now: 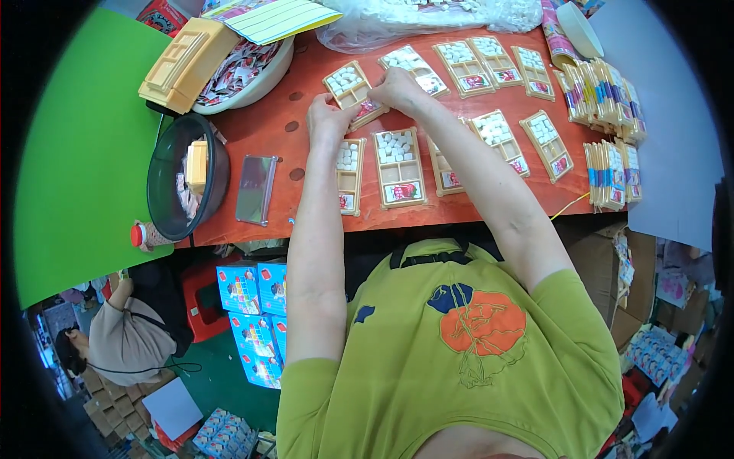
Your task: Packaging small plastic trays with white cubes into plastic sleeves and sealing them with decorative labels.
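Person in a green shirt point(451, 359) at the red-orange table point(306, 60), both forearms stretched forward. Left hand point(330, 121) closed on the near left edge of a compartmented cream tray point(355, 93), thumb reaching over it. Right hand point(399, 89) at the tray's right side, fingers bent and pointing down; from where I stand I cannot tell whether they grip it or only touch. The tray lies at the far left end of the laid-out group, turned askew, white pieces point(343, 77) in its far compartment, a printed card point(368, 108) in the near one. More trays of the same kind spread rightward in two loose rows, similarly filled. Bundled stacks of cases point(600, 93) at the table's right end. Left of the hands: a clear, dark-edged panel point(256, 190), a black tub point(217, 180), and behind it a pale bowl point(277, 76) of small packets. Clear plastic bag point(359, 30) of white pieces along the far side. Blue boxes point(252, 336) below the table; lower left, a co-worker in a greyish top point(134, 340).
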Motion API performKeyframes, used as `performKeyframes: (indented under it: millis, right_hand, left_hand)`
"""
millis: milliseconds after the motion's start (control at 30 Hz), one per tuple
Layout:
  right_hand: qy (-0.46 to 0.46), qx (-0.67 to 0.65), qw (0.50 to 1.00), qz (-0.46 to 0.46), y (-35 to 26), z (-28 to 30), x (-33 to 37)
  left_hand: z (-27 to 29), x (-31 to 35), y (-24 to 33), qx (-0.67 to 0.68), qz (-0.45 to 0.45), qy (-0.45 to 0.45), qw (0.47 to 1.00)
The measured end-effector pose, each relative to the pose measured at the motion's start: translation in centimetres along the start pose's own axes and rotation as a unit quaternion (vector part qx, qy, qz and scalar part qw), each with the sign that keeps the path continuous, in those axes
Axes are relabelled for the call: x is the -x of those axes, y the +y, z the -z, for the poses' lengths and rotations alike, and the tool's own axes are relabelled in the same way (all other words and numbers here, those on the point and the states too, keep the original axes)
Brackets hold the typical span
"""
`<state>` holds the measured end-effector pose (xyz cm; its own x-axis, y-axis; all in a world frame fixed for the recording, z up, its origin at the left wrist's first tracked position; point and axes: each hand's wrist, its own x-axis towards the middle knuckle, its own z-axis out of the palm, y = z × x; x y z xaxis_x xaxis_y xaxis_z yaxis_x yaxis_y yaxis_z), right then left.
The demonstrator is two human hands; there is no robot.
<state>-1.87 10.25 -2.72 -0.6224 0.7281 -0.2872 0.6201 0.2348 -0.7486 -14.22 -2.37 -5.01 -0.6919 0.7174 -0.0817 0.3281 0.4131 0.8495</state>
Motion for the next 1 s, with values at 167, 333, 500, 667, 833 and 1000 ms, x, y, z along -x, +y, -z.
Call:
performKeyframes:
  millis: [167,333,500,667,833,1000]
  right_hand:
    - [-0.014,-0.040,0.998,-0.051,-0.3,0.0,-0.5]
    - [0.032,-0.054,0.997,-0.037,0.9,-0.3,-0.7]
    - [0.108,0.051,0.993,0.023,0.0,-1.0,1.2]
    - [0.107,0.021,0.994,0.027,-0.1,-1.0,2.1]
    - [0.013,-0.177,0.982,-0.063,0.8,-0.2,2.1]
    - [-0.076,-0.375,0.917,-0.117,0.6,0.5,2.0]
  left_hand:
    - [0.6,0.5,0.3,0.112,0.049,-0.042,0.992]
    - [0.4,0.2,0.1,0.080,0.036,-0.042,0.995]
    - [0.2,0.1,-0.3,0.036,0.035,-0.034,0.998]
    - [0.1,0.0,-0.8,0.017,0.004,-0.020,1.000]
    - [0.7,0.3,0.4,0.062,0.047,-0.060,0.995]
    - [1.1,1.5,0.4,0.133,-0.008,-0.086,0.987]
